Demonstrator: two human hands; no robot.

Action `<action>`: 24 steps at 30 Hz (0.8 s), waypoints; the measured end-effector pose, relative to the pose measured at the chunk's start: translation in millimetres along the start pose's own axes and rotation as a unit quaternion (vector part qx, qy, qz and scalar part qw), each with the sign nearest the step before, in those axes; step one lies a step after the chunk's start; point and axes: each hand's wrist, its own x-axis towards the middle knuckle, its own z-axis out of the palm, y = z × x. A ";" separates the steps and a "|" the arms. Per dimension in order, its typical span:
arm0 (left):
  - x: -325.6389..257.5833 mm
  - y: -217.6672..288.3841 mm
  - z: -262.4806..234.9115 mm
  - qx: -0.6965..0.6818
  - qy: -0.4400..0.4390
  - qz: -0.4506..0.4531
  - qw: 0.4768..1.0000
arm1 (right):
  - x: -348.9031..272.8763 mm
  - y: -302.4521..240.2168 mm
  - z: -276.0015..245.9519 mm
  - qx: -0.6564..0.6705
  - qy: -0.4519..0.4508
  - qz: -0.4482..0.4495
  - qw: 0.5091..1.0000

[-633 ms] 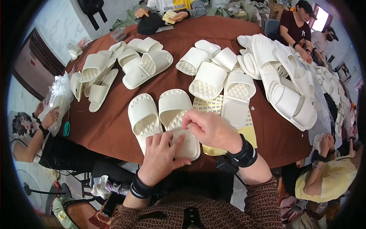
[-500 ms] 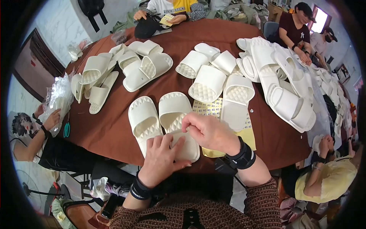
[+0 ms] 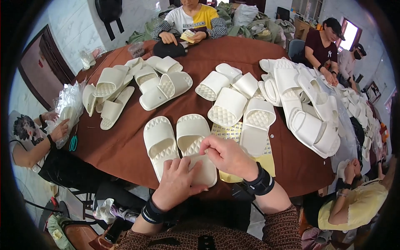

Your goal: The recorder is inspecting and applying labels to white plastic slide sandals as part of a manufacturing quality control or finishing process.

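Two cream slide sandals lie side by side at the near edge of a round brown table (image 3: 125,146). My left hand (image 3: 177,183) presses flat on the heel end of the right sandal (image 3: 192,139). Over the same heel my right hand (image 3: 227,156) hovers with fingers pinched together; what they pinch is too small to tell. The left sandal (image 3: 159,146) is untouched beside them. A yellow sheet of stickers (image 3: 233,133) lies under and to the right of my right hand.
Piles of cream sandals cover the table's far left (image 3: 112,85), middle (image 3: 227,106) and right (image 3: 308,108). Other people sit around the table: one at the far side (image 3: 191,18), two at the far right (image 3: 321,46), one at the left with plastic bags (image 3: 68,104), one at the lower right (image 3: 354,204).
My hands stay on the right sandal's heel with little movement. The view has tilted slightly, showing more of the person at the far side.
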 end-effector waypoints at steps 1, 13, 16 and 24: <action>-0.2 -0.3 0.0 -0.003 0.000 0.002 1.000 | 0.3 0.2 0.8 0.002 0.001 -0.003 1.000; -1.7 -0.3 -0.6 -0.006 0.008 0.013 1.000 | 0.8 -1.2 2.2 0.010 0.007 0.004 1.000; -1.4 -2.2 1.1 0.004 0.026 0.028 0.999 | 0.9 1.9 3.5 0.015 0.025 -0.008 1.000; -8.2 -5.2 7.5 -0.015 0.040 0.023 0.999 | 6.0 19.8 -4.1 0.115 0.100 0.023 0.988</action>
